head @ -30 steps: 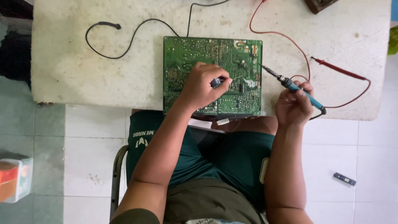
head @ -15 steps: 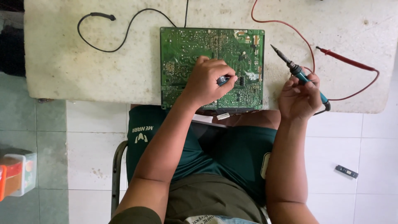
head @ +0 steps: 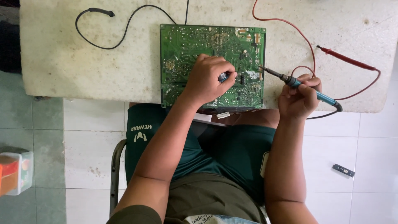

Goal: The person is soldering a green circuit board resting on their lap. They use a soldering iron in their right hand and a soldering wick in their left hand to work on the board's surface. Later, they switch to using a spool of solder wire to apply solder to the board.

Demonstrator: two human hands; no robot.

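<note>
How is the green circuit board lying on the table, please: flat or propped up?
Flat. The green circuit board lies solder side up on the white table, its near edge overhanging the table edge, with the left hand resting on it.

1. Left hand (head: 209,79): it covers the middle of the green circuit board (head: 186,49); the parts beneath cannot be seen.
2. Small dark object (head: 224,76) in the left fingers: mostly hidden, kind unclear.
3. Soldering iron (head: 309,90): the grip is partly hidden inside the right hand (head: 299,98).
4. Black cable (head: 124,29) and red wire (head: 286,25): both cut off at the top edge.
5. Plastic box (head: 16,172): cut off at the left edge.
6. Small dark item (head: 343,170) on the floor: too small to identify.
</note>
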